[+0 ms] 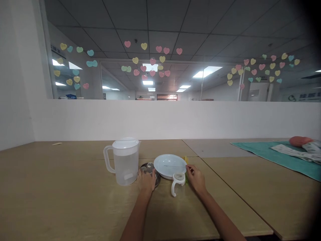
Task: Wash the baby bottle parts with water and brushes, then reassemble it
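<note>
My right hand [197, 179] pinches the end of a thin pale stick or tube [174, 166], which reaches left across a light blue bowl [163, 159]. My left hand [146, 181] is over a dark round dish [157, 180], its thumb apart from its fingers. Small clear pieces, one of them a rounded clear cap [150, 165], lie in that dish by the fingertips; their contact with the hand is partly hidden. Between my hands stands a clear bottle with a white collar and handle [178, 179]. Yellow-green items [186, 160] show behind my right fingers.
A translucent lidded pitcher [126, 165] with liquid inside stands left of the dish. On the right, a teal cloth [258, 150] carries a patterned white cloth [296, 153] and a red-orange item [300, 141]. A low white wall [160, 120] with glass above bounds the table's far side.
</note>
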Action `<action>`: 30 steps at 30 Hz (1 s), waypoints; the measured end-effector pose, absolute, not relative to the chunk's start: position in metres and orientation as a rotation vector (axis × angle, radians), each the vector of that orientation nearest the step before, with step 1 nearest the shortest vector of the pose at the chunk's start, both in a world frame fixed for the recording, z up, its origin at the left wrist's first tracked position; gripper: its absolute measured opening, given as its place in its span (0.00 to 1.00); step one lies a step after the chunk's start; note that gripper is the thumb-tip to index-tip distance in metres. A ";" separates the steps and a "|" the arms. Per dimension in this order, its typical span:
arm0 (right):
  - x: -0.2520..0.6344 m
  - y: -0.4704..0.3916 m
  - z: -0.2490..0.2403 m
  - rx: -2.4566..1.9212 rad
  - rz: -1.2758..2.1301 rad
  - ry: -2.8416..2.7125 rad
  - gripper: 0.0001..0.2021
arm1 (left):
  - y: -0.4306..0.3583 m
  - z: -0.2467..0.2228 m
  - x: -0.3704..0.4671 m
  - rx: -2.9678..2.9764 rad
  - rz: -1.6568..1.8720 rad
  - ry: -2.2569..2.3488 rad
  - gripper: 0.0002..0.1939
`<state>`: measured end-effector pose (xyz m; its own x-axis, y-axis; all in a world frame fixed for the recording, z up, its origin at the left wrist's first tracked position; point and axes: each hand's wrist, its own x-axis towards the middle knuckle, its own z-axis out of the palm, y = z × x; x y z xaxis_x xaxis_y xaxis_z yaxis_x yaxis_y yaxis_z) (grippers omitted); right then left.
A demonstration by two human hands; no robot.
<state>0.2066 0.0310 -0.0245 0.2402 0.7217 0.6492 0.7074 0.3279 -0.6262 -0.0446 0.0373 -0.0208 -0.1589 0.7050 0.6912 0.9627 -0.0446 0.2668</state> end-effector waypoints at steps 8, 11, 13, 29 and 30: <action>0.208 0.032 -0.023 -1.319 0.118 -1.414 0.21 | 0.026 0.003 -0.046 -1.763 -1.143 -1.909 0.24; 0.208 0.031 -0.022 -1.328 0.119 -1.421 0.22 | 0.025 0.013 -0.045 -1.780 -1.381 -1.739 0.20; 0.207 0.030 -0.020 -1.328 0.117 -1.423 0.22 | 0.027 0.015 -0.043 -1.844 -1.600 -1.570 0.19; 0.207 0.031 -0.021 -1.293 0.149 -1.390 0.21 | 0.022 -0.006 -0.014 -2.401 -1.606 -1.211 0.24; 0.207 0.031 -0.020 -1.281 0.157 -1.375 0.21 | 0.024 -0.007 -0.014 -2.396 -1.572 -1.201 0.23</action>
<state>0.2066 0.0310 -0.0203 0.2944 0.7279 0.6193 0.5700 0.3864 -0.7251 -0.0144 0.0235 -0.0070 0.1895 0.5783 0.7935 0.6131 -0.7009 0.3644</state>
